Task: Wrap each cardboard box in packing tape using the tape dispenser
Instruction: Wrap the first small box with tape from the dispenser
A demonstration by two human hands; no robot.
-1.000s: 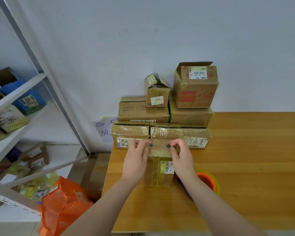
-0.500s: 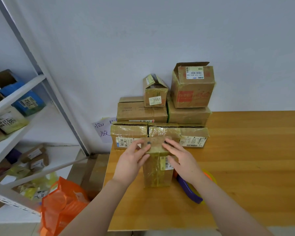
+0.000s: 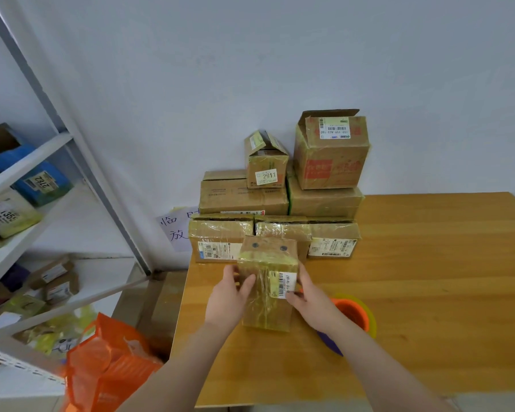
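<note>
Near the middle of the frame, the taped box (image 3: 265, 310) was held upright at the tabletop (image 3: 428, 292), left grip (image 3: 231, 292) and right grip (image 3: 306, 298) curled round its opposite sides, I'd guess to steady it for turning; tape dispenser (image 3: 354, 315) sat just right of it, within reach

Your view is bright and evenly lit by soft, diffuse light. Shadows are faint, with just a little shade under the stacked boxes (image 3: 244, 197) at the far wall (image 3: 280, 55). The film on the taped box (image 3: 268, 292) shows a mild, crinkled sheen. At the left, the shelf frame (image 3: 109, 200) leans and stretches with wide-angle distortion. Your forearms (image 3: 173, 376) at the near edge look slightly soft.
</note>
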